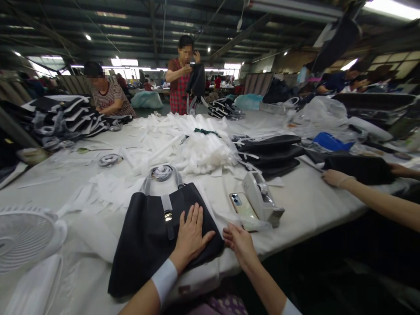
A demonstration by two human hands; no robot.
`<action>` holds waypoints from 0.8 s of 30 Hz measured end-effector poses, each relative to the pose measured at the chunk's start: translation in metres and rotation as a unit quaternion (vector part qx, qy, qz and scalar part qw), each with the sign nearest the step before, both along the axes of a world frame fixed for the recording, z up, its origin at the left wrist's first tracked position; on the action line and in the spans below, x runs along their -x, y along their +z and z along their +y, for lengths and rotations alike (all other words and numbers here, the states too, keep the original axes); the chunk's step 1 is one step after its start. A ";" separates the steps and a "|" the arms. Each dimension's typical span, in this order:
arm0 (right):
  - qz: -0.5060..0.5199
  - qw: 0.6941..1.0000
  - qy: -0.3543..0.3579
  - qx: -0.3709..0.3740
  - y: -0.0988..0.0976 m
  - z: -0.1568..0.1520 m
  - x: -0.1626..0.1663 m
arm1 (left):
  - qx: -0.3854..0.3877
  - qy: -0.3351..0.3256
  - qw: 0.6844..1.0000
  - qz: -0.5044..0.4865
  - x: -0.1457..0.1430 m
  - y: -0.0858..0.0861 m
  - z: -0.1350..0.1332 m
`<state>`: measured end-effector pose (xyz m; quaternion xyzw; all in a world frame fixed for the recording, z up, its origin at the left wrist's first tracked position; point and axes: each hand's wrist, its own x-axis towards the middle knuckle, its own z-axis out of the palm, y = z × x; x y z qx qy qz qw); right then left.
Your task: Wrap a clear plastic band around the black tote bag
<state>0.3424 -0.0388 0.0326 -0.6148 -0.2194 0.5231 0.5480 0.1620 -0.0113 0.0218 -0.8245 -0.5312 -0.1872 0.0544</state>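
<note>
A black handbag [141,227] lies flat on the white-covered table in front of me, its handles wrapped in pale film and pointing away. A gold clasp [168,215] sits on its strap, near the bag's top. My left hand [192,236] rests flat on the bag's right part, fingers stretched out. Just off the bag's right edge, my right hand [239,243] has its fingers curled into a pinch; whatever is between them is hidden. Beyond it are a phone [242,208] and a grey-white tape dispenser [259,197].
A white fan [24,240] stands at left. Heaped white strips [197,148] cover the middle, beside stacked black bags [272,153]. At right, a co-worker's hands hold a black piece [357,168]. Across the table, a person in a checked apron [179,94] holds a dark bag.
</note>
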 end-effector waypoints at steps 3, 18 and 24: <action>0.036 0.998 -0.044 -0.010 -0.005 0.014 0.008 | -0.001 0.000 1.000 -0.002 0.000 0.001 -0.001; -0.063 0.976 -0.163 -0.127 0.013 0.091 -0.008 | -0.012 -0.001 1.000 -0.007 -0.001 -0.001 -0.002; -0.079 0.989 -0.077 -0.094 0.009 0.098 -0.003 | -0.004 0.000 1.000 -0.010 -0.001 0.001 -0.002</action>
